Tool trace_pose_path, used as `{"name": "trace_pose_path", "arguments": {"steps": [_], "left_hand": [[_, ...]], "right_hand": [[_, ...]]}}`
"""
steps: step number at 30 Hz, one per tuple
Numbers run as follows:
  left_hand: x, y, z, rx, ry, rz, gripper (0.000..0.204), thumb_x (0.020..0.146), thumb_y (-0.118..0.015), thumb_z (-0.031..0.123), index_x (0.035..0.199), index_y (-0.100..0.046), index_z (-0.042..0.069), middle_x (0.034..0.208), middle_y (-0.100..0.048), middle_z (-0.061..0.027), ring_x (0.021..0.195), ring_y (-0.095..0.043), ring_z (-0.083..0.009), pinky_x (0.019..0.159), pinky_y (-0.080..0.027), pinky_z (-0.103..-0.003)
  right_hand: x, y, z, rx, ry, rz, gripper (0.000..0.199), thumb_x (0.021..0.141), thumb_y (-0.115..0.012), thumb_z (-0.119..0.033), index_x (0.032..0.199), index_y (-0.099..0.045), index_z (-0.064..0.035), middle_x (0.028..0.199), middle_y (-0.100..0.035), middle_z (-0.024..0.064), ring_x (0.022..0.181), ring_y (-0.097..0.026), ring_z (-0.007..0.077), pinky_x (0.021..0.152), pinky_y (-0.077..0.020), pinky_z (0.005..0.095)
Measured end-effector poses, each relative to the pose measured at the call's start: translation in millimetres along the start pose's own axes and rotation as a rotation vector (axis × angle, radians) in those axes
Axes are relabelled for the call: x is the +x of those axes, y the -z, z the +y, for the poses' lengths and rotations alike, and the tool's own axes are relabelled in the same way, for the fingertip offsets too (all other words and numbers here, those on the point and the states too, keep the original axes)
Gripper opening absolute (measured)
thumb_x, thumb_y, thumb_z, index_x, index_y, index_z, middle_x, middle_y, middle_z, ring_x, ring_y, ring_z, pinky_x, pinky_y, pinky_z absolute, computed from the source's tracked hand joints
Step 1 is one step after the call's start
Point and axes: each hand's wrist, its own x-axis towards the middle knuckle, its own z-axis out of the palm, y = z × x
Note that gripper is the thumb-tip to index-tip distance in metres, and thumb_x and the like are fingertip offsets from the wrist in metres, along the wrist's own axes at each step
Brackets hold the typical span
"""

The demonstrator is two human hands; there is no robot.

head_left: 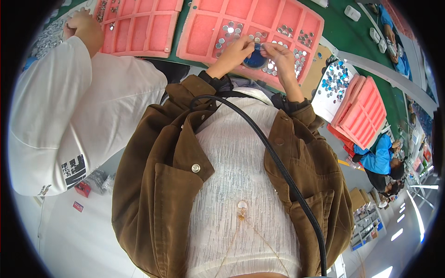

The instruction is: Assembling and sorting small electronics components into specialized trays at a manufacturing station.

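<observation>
A round, dark blue disc (255, 59) is held between my two hands over the near edge of a pink compartment tray (199, 40). My left hand (235, 54) pinches its upper left rim, fingers closed. My right hand (282, 59) has its thumb and fingers pressed together at the upper right rim, slightly blurred. Whether anything thin lies between those right fingertips is too small to tell. Around my hands, the tray's compartments hold several small, shiny silver round pieces (231, 28); some lie partly hidden behind my fingers.
At left, a person in a white shirt (92, 102) works beside a second pink tray (139, 32). To my right are a white sheet with blue and silver round pieces (334, 81) and stacked pink trays (364, 113). A black cable (278, 160) crosses in front of my body.
</observation>
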Motion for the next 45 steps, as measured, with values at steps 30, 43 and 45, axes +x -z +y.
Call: {"name": "trace_pose_path", "arguments": {"steps": [30, 43, 45], "left_hand": [[-0.1, -5.3, 0.8, 0.200, 0.109, -0.087, 0.035, 0.090, -0.042, 0.031, 0.088, -0.061, 0.002, 0.070, -0.061, -0.0096, 0.065, -0.061, -0.0229, 0.060, -0.044, -0.038], [-6.0, 5.2, 27.5, -0.752, 0.422, -0.125, 0.065, 0.091, -0.028, 0.051, 0.127, -0.034, -0.002, 0.119, -0.045, -0.0136, 0.102, -0.050, -0.0177, 0.089, -0.040, -0.031], [-8.3, 5.5, 27.3, -0.766, 0.442, -0.136, 0.062, 0.092, -0.028, 0.050, 0.126, -0.036, -0.001, 0.118, -0.045, -0.0132, 0.102, -0.049, -0.0166, 0.088, -0.041, -0.030]], "right_hand": [[97.6, 67.5, 12.6, -0.885, 0.538, 0.331, 0.031, 0.073, -0.054, -0.003, 0.103, -0.060, -0.0046, 0.093, -0.063, 0.0158, 0.083, -0.060, 0.0268, 0.075, -0.0469, 0.0350], [-13.7, -17.0, -16.3, -0.962, 0.850, -0.198, 0.020, 0.070, -0.065, -0.008, 0.090, -0.064, -0.0029, 0.094, -0.058, 0.0063, 0.087, -0.052, 0.0251, 0.076, -0.0418, 0.0347], [-14.9, -15.7, -13.9, -0.921, 0.832, -0.183, 0.018, 0.070, -0.065, -0.007, 0.088, -0.064, -0.0028, 0.092, -0.059, 0.0063, 0.086, -0.052, 0.0249, 0.077, -0.0416, 0.0349]]}}
